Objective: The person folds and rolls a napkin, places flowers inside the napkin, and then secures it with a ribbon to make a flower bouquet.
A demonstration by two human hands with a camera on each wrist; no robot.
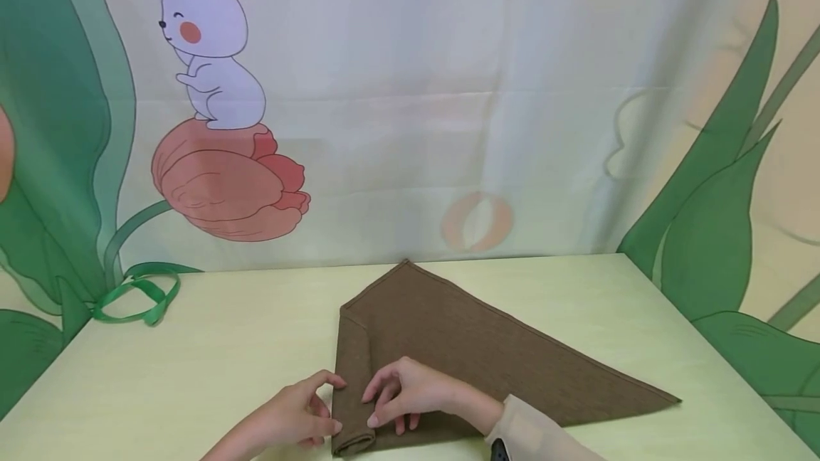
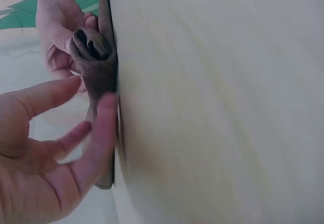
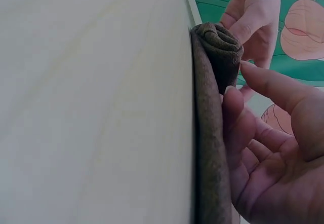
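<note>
A brown cloth (image 1: 461, 333) lies on the table, folded to a long point at the right, its left end wound into a flat roll (image 1: 354, 361). The coiled end of the roll (image 2: 93, 46) faces the left wrist camera. At the roll's left side, my left hand (image 1: 297, 407) touches it with thumb and index finger spread apart. From the other side my right hand (image 1: 416, 393) rests fingertips and thumb against the roll, fingers loosely bent. Some of the right fingers are tucked low beside the roll (image 3: 220, 44) in the right wrist view.
A green ribbon loop (image 1: 137, 297) lies at the table's far left corner. The pale table (image 1: 211, 347) ends at a printed backdrop (image 1: 384, 112) with a rabbit and flowers. Its right edge meets more printed leaves.
</note>
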